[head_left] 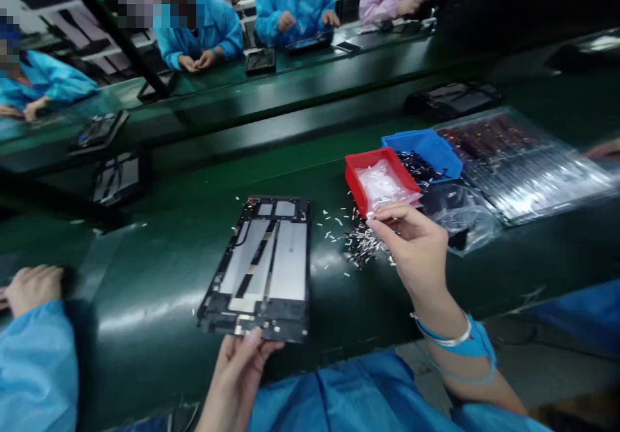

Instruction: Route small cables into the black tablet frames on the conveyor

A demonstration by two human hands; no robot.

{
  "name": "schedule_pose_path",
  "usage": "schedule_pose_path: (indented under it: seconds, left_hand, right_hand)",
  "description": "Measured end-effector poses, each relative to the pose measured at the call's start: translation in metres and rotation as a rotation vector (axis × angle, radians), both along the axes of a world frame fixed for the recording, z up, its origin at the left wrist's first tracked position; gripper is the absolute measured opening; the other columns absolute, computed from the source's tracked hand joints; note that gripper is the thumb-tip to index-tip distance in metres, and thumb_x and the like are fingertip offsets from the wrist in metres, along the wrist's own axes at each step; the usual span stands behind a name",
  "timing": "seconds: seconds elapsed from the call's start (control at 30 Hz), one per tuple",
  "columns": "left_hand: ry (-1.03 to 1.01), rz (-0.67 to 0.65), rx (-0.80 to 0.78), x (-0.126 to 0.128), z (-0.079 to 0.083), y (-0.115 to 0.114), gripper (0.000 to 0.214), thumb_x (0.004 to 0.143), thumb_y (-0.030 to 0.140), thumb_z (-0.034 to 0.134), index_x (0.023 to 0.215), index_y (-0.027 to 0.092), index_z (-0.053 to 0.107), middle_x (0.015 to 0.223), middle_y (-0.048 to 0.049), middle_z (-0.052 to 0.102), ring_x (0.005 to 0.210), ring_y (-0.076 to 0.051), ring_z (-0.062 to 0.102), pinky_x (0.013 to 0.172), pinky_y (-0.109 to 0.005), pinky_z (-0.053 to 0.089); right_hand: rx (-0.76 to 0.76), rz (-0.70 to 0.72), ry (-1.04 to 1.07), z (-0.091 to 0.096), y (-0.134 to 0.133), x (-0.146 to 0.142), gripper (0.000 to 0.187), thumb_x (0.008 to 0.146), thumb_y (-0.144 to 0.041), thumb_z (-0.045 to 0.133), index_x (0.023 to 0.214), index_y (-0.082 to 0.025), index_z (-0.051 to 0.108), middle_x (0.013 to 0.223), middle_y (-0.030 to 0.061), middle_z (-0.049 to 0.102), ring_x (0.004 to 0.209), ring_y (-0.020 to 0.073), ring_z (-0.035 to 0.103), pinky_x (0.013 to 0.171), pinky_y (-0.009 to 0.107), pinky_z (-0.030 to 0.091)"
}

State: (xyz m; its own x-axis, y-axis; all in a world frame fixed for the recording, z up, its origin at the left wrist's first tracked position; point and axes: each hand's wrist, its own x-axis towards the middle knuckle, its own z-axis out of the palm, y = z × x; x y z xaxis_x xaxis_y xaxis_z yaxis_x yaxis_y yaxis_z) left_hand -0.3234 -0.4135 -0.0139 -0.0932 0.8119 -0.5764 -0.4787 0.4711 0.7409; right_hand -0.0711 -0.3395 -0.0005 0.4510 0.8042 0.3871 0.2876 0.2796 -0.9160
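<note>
An open tablet frame [264,267] with silver plates and black strips lies on the dark green bench. My left hand [239,370] grips its near edge, thumb on top. My right hand [411,241] is raised to the right of the frame, fingers pinched together on a tiny pale part I cannot make out, just over a heap of small silver parts [361,245]. A red bin [356,174] holding a clear plastic bag sits just beyond that hand.
A blue bin [431,148] of small dark parts and clear trays [527,161] under plastic stand at the right. A neighbour's hand [31,287] in a blue sleeve rests at the left. Across the green conveyor [290,96], several people in blue and pink coats work on tablets.
</note>
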Motion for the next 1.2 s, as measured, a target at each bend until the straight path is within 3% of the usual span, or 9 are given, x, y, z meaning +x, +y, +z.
schedule_pose_path:
  seconds: [0.13,0.27,0.4,0.47,0.53,0.63,0.7,0.87,1.2]
  left_hand:
    - [-0.262,-0.416,-0.098,-0.009,-0.023,-0.04,0.03,0.073,0.035,0.078,0.1,0.022,0.074,0.118,-0.0105,0.068,0.115,-0.029,0.06,0.075,-0.032,0.057]
    - [-0.551,-0.884,-0.121,-0.025,-0.035,-0.047,0.05,0.073,0.036,0.076,0.121,0.024,0.066,0.13,-0.0128,0.061,0.124,-0.031,0.054,0.097,-0.041,0.047]
    - [-0.359,-1.179,0.243,-0.052,-0.017,-0.031,0.034,0.085,0.032,0.065,0.118,0.026,0.067,0.128,-0.0084,0.062,0.12,-0.025,0.057,0.101,-0.039,0.044]
    - [-0.042,-1.109,0.519,-0.065,-0.007,-0.02,0.026,0.087,0.024,0.06,0.112,0.023,0.069,0.112,-0.0074,0.069,0.104,-0.021,0.065,0.092,-0.033,0.05]
    - [0.382,-0.885,0.788,-0.075,-0.006,-0.009,0.022,0.088,0.016,0.056,0.106,0.02,0.067,0.1,-0.0073,0.071,0.093,-0.018,0.067,0.083,-0.031,0.053]
    - [1.038,-0.571,1.07,-0.082,-0.02,0.006,0.023,0.087,0.011,0.054,0.108,0.014,0.062,0.105,-0.0127,0.069,0.095,-0.022,0.066,0.082,-0.035,0.054]
    - [1.322,-0.542,1.137,-0.081,-0.031,0.015,0.028,0.088,0.014,0.054,0.115,0.011,0.058,0.112,-0.0166,0.066,0.098,-0.026,0.065,0.08,-0.038,0.054]
    - [1.493,-0.708,1.193,-0.077,-0.041,0.024,0.035,0.092,0.023,0.048,0.124,0.009,0.055,0.119,-0.0203,0.062,0.103,-0.031,0.062,0.076,-0.041,0.054]
    - [1.594,-0.746,1.213,-0.071,-0.035,0.026,0.03,0.091,0.024,0.051,0.115,0.008,0.061,0.116,-0.0202,0.064,0.101,-0.032,0.062,0.076,-0.04,0.05]
  right_hand:
    - [-0.246,0.286,0.041,0.009,-0.001,-0.039,0.009,0.066,-0.023,0.076,0.068,-0.02,0.068,0.066,0.0003,0.068,0.062,0.0132,0.062,0.056,0.026,0.05]
    - [-0.47,0.577,0.088,0.006,0.002,-0.087,0.018,0.061,-0.029,0.079,0.066,-0.018,0.066,0.064,0.0003,0.067,0.057,0.0119,0.06,0.052,0.026,0.049]
    - [-0.595,0.665,0.139,-0.008,0.005,-0.121,0.016,0.06,-0.024,0.077,0.068,-0.018,0.064,0.067,-0.0003,0.066,0.062,0.011,0.062,0.06,0.027,0.052]
    - [-0.613,0.659,0.12,-0.015,0.007,-0.129,0.016,0.061,-0.022,0.077,0.069,-0.017,0.064,0.067,-0.001,0.066,0.063,0.0102,0.061,0.061,0.026,0.051]
    - [-0.617,0.639,0.083,-0.021,0.009,-0.133,0.015,0.061,-0.022,0.076,0.07,-0.017,0.064,0.067,-0.0011,0.066,0.062,0.0097,0.061,0.059,0.025,0.05]
    - [-0.611,0.611,0.029,-0.025,0.011,-0.134,0.012,0.063,-0.02,0.074,0.07,-0.017,0.064,0.067,-0.001,0.066,0.062,0.0094,0.06,0.059,0.025,0.049]
    - [-0.618,0.602,-0.016,-0.026,0.011,-0.135,0.01,0.065,-0.019,0.073,0.069,-0.017,0.064,0.066,-0.0012,0.066,0.061,0.0093,0.06,0.059,0.025,0.049]
    - [-0.629,0.574,-0.151,-0.023,0.005,-0.135,0.005,0.071,-0.02,0.069,0.073,-0.017,0.065,0.066,-0.0007,0.066,0.059,0.0086,0.058,0.053,0.022,0.045]
    - [-0.573,0.615,-0.398,-0.02,0.012,-0.126,0.004,0.077,-0.02,0.067,0.073,-0.019,0.069,0.063,-0.0035,0.058,0.053,0.0066,0.042,0.052,0.023,0.036]
